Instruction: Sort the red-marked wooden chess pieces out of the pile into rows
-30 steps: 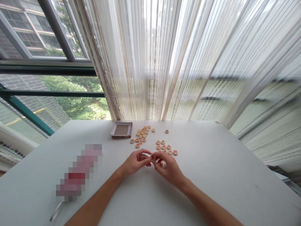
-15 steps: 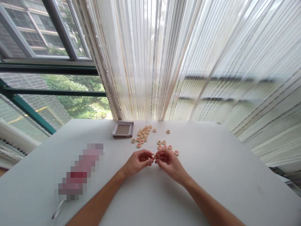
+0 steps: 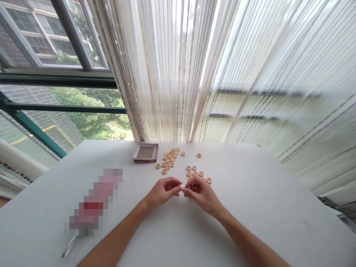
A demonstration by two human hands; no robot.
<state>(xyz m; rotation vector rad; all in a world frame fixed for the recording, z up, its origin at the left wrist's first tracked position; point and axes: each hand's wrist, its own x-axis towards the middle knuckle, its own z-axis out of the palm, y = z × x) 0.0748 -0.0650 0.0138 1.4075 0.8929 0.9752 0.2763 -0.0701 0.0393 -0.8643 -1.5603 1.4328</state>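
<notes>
My left hand (image 3: 165, 191) is over the white table, thumb and curled fingers a little apart, with nothing visible between them. Its fingertips nearly meet those of my right hand (image 3: 198, 191). The right fingers are pinched around a round wooden Chinese chess piece, mostly hidden behind them. Just beyond that hand lie rows of pieces: two with black characters (image 3: 191, 168), then red-marked ones (image 3: 195, 173). A red-marked piece (image 3: 208, 180) sits at the row's right end. My right hand covers part of the nearest row.
A heap of pieces (image 3: 170, 155), many blank side up, lies farther back, with several marked ones (image 3: 164, 171) in front. Single pieces (image 3: 198, 155) lie to the right. An open shallow box (image 3: 145, 152) stands at the back left. A blurred-out pink item (image 3: 96, 200) lies left.
The piece that was between both hands' fingertips is now mostly hidden in my right hand. My left fingertips have come away from it slightly. The laid-out pieces have not moved.
</notes>
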